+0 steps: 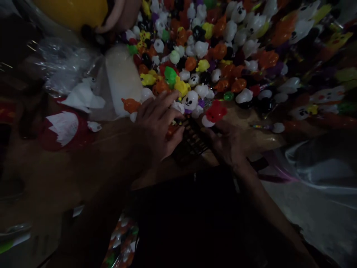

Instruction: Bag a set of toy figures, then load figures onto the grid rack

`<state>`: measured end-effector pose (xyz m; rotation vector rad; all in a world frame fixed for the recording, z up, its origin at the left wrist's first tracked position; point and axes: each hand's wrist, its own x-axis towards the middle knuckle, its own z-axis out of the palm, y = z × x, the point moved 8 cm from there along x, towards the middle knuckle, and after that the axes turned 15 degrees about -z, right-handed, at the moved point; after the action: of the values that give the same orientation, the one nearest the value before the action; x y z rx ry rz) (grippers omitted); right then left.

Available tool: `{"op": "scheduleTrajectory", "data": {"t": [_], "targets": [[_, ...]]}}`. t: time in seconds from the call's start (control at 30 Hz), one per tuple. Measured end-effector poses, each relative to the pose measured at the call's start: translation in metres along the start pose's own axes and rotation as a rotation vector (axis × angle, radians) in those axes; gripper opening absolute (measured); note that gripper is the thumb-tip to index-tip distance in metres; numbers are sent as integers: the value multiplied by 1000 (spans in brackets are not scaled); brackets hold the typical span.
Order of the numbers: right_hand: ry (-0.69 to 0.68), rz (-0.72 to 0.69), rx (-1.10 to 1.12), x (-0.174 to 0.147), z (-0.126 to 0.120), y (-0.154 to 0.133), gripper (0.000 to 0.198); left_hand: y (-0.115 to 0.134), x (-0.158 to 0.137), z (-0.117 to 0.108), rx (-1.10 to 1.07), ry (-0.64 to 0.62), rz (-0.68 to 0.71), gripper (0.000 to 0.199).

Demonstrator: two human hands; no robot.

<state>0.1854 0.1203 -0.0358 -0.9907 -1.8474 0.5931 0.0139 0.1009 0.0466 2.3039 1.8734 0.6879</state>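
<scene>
While the left hand point(158, 124) is lying over the near edge of a heap of small toy figures point(190, 64), its fingers are curving, thumb apart from forefinger, with an orange piece point(172, 129) showing in the gap; whether they are gripping it, one cannot tell. Right hand point(227, 139): lying just beside a red figure point(216, 111), its fingers sinking into shadow, so that their closure cannot be told. Dark grid point(196, 139): lying on the brown counter point(111, 149) between both hands, a white skull-faced figure point(191, 99) sitting just beyond it.
</scene>
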Motion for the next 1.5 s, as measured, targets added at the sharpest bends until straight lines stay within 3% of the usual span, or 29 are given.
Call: {"op": "scheduleTrajectory", "data": {"t": [0.13, 0.3, 0.5, 0.73, 0.97, 1.1, 1.27, 1.4, 1.5], "targets": [[31, -23, 201, 1, 36, 1, 24, 2, 0, 1, 18, -24, -7, 19], [84, 13, 279, -2, 53, 15, 24, -3, -4, 4, -25, -8, -10, 23], [35, -90, 82, 0, 48, 7, 19, -4, -8, 8, -41, 58, 51, 24], [12, -187, 61, 5, 47, -4, 22, -2, -11, -12, -123, 103, 70, 46], [-3, -155, 21, -1, 43, -1, 17, 9, -8, -22, -28, 59, 107, 54], [6, -221, -38, -2, 43, -1, 19, 5, -7, -5, -9, -40, 87, 44], [-8, -315, -104, -3, 47, -7, 19, 2, -9, 0, 47, 55, 98, 20], [48, -298, -131, -6, 45, -5, 18, 0, -13, 2, 40, 28, 168, 18], [-5, -288, -175, -5, 49, -3, 17, 0, -16, 1, 42, 70, 191, 20]]}}
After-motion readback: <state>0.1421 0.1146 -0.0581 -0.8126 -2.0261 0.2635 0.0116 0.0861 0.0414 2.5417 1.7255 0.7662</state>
